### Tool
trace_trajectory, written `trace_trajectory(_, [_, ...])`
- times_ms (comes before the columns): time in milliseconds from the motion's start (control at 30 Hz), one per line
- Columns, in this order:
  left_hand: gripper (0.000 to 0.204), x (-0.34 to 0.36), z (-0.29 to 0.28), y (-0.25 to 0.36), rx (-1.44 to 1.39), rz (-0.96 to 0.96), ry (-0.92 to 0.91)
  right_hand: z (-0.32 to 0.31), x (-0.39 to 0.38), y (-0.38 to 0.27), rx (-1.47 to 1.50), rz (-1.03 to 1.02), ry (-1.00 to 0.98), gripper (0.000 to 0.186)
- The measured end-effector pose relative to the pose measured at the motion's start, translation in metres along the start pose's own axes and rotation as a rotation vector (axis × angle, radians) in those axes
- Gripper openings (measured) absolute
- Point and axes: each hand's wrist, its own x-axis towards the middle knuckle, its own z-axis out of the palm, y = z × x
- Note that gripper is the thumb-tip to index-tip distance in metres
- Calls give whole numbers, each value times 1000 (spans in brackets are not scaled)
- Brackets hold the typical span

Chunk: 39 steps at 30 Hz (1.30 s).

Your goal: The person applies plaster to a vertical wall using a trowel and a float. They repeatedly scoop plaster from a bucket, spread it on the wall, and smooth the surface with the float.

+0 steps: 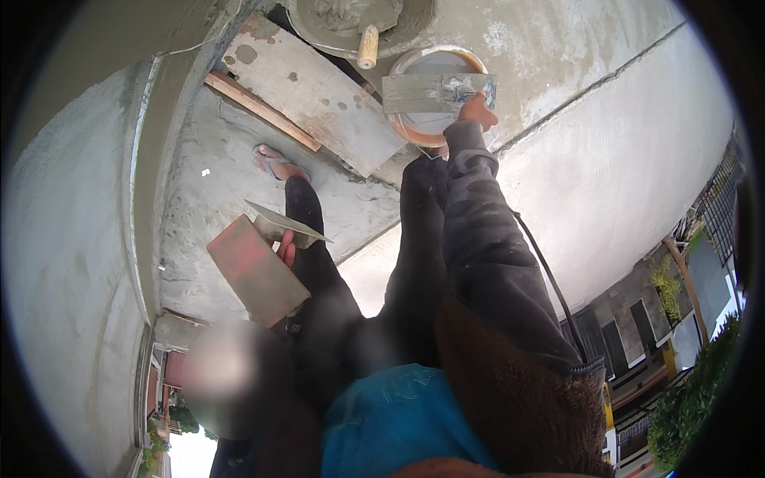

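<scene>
At the lower left, my left hand (286,248) has its fingers closed around a hand float with a reddish, mortar-smeared face (256,275). Tucked against the float is a thin grey metal trowel blade (288,225); the grips are mostly hidden. My right hand (476,114) reaches forward and grips the right end of a flat, mortar-stained grey board (426,94). That board lies across the top of an orange-rimmed bucket (420,135), which has greyish contents. My right fingertips are partly hidden behind the hand.
Beyond the bucket sits a round tub (335,46) of wet mortar, with a wooden-handled trowel (367,48) resting in it. A stained panel (311,88) and a wooden strip (263,111) lie left of the bucket. A plastered wall (76,239) rises at left; a dark cable (550,279) hangs by my right arm.
</scene>
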Motion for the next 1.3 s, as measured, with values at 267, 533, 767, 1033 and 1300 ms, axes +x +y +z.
trace_trajectory(267, [53, -11, -20, 25, 207, 283, 319, 134, -250, -43, -418, -1294, -581, 64])
trace_trajectory(533, [56, -52, -120, 91, 475, 576, 650, 184, -265, -78, -645, -1348, 21, 74])
trace_trajectory(767, [52, -79, -260, 147, -174, 542, 513, 102, -179, -111, 22, -608, -804, 36])
trace_trajectory(1033, [41, -146, -421, 137, -585, 805, 36, 50, -326, -64, -18, -619, -936, 49])
trace_trajectory(1300, [58, -243, -504, 66, -1014, 954, -403, -125, -447, 49, -32, -577, -1204, 21])
